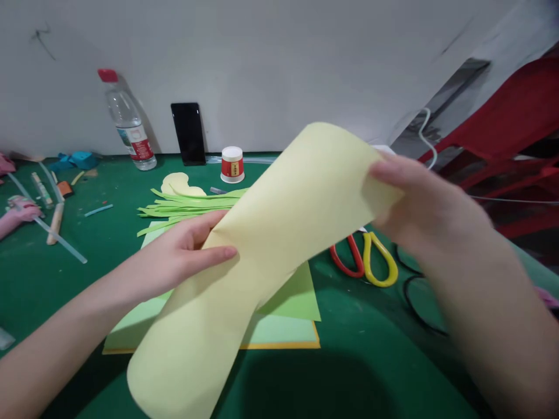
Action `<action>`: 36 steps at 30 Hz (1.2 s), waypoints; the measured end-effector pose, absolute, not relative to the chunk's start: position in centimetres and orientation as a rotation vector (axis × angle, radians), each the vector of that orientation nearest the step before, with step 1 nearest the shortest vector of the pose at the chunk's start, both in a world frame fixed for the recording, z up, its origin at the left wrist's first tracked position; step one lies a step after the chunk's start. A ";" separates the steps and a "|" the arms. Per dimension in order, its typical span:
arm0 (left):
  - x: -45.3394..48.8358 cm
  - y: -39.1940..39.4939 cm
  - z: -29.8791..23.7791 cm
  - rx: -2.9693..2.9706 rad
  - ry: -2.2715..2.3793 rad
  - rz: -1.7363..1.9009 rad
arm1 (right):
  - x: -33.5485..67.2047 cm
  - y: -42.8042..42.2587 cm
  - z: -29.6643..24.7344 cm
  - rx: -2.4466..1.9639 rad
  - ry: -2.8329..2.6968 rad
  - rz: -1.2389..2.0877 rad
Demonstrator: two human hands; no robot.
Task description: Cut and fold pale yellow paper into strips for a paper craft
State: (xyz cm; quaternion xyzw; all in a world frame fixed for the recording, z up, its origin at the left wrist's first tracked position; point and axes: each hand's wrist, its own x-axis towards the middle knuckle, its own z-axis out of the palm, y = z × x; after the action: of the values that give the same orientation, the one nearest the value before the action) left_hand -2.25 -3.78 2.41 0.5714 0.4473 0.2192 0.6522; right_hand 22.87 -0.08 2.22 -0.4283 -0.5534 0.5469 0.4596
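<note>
A large pale yellow sheet of paper (279,233), curved and slanting from lower left to upper right, is held up in both hands. My left hand (196,244) pinches its left edge near the middle, thumb on top. At the upper right end, my right hand (419,198) grips the edge, slightly blurred. Beneath the paper lie a stack of light green sheets (283,331) and a brighter green sheet (301,297). Thin green paper strips (192,203) and a pale yellow paper cutout (181,183) rest behind my left hand. Scissors (369,259) with red and yellow handles lie below my right hand.
At the back stand a water bottle (131,128), a phone (188,134) leaning on the wall, and a red and white paper cup (232,164). Another person's hand (20,212) is at far left, near straws and small sticks. Red chairs (515,122) stand at right.
</note>
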 end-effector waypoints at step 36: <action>0.6 -4.4 -1.4 1.942 1.115 0.113 | 19.3 -3.2 0.2 -1.149 -2.548 1.067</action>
State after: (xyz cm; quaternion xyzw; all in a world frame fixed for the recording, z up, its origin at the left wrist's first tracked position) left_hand 0.65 -4.44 -1.38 0.7801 0.4477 0.0453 0.4346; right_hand 19.28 -3.18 0.16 -0.3828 -0.8493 0.3556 0.0749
